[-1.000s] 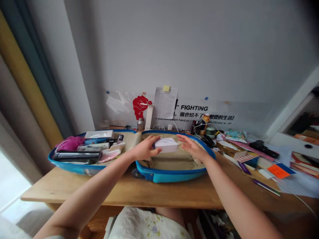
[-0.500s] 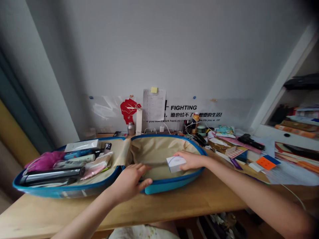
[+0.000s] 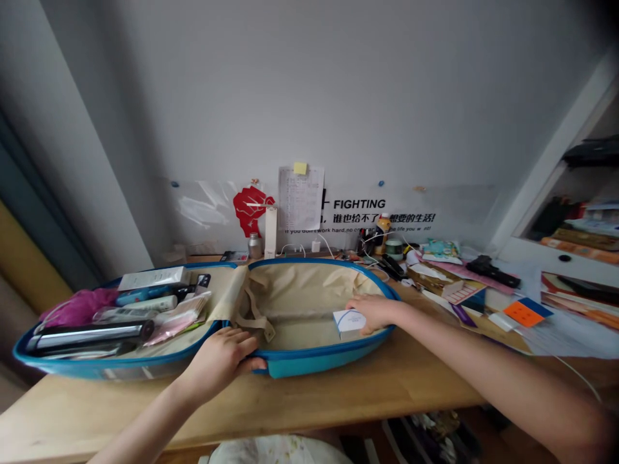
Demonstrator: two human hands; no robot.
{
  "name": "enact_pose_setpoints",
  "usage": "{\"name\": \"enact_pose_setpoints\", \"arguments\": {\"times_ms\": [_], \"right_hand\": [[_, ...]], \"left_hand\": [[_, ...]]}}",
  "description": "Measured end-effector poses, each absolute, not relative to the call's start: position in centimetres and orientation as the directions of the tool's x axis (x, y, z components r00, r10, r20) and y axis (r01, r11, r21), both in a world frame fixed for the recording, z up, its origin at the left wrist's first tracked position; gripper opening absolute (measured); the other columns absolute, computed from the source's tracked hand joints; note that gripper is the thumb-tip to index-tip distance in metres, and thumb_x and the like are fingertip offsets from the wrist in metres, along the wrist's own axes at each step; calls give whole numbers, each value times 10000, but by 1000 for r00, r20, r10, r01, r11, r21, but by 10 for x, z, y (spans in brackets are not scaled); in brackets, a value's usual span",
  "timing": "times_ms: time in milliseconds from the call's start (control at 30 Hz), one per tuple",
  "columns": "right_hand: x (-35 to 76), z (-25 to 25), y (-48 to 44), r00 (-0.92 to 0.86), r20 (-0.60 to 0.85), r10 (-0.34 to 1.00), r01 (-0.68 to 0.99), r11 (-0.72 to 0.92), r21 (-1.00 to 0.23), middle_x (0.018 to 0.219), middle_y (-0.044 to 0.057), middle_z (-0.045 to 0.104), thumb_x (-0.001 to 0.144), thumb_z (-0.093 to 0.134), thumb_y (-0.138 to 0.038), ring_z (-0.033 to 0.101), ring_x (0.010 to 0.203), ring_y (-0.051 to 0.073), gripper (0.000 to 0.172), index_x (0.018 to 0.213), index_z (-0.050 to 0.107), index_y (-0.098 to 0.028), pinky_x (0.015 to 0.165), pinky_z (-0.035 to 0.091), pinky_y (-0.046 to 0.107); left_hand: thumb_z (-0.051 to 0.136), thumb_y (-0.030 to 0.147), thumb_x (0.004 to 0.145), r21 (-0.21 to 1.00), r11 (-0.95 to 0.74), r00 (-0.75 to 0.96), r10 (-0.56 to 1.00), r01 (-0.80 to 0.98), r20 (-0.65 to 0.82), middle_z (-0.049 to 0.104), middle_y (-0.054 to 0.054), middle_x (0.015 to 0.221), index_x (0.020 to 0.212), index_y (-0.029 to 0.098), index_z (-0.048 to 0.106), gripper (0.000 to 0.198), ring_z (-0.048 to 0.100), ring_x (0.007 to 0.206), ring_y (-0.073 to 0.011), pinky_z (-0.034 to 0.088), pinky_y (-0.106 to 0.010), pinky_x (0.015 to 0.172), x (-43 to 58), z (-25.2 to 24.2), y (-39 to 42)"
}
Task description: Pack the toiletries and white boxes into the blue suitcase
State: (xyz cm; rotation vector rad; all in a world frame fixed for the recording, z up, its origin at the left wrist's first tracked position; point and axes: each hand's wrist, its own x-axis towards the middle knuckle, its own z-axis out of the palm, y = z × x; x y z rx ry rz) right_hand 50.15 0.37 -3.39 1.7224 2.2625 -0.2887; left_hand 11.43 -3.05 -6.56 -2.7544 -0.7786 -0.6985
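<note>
A blue suitcase (image 3: 309, 372) lies spread open on the wooden desk, its two halves lined in beige. My left hand (image 3: 223, 353) grips the near rim by the hinge, fingers over the edge and thumb along the outside. In the right half, my right hand (image 3: 372, 314) is closed around a small white box (image 3: 350, 323), low near the lining. A beige strap (image 3: 258, 319) hangs loose inside that half. The left half holds a black cylinder (image 3: 91, 336), a pink mesh bundle (image 3: 80, 307), a long white box (image 3: 153, 279) and several tubes and packets.
Right of the suitcase, papers, a black toy-like pistol (image 3: 493, 270) and an orange-and-blue cube (image 3: 527, 312) crowd the desk (image 3: 329, 406). Along the wall stand a silver bottle (image 3: 254, 246), a white lamp-like stand (image 3: 271, 235) and an orange-labelled bottle (image 3: 383, 233).
My left hand has moved left and down onto the suitcase rim. My right hand has moved slightly right with the white box, lower into the right half. The strap now shows.
</note>
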Motion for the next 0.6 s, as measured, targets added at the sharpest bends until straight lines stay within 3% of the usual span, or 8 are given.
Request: {"name": "enact_pose_setpoints", "arguments": {"times_ms": [300,433,500,600], "right_hand": [[478,-40,1,-212,-339,917,970,241,43,1333,163,643,603,793,-358,609,1248,378,746,1311,614,-205,1038,483,467],[488,-32,0,-222,-328,918,970,241,16,1409,187,600,647,758,-416,601,1273,382,766,1357,590,-183,1054,496,476],[504,-32,-2,-216,-187,958,974,198,-110,1452,160,575,733,664,-529,579,1308,365,719,1371,573,-209,1073,494,472],[537,-45,-8,-61,206,977,887,148,-438,1378,105,642,850,439,-660,594,1290,347,591,1241,628,-260,1104,486,484]], "left_hand": [[334,610,1015,-40,-833,734,463,552,497,593,-10,637,701,189,536,562,582,612,-164,356,-294,607,101,-74,-26],[265,694,988,126,-839,718,523,530,459,689,-64,831,928,189,652,638,649,783,-204,445,-322,727,100,-69,-36],[234,694,994,238,-827,679,556,509,479,711,-105,1035,1114,195,652,662,663,964,-227,483,-346,859,90,-62,-39],[235,580,1044,309,-726,524,669,614,527,693,-127,1166,1193,198,642,578,643,1097,-236,484,-363,972,59,-48,-27]]}}
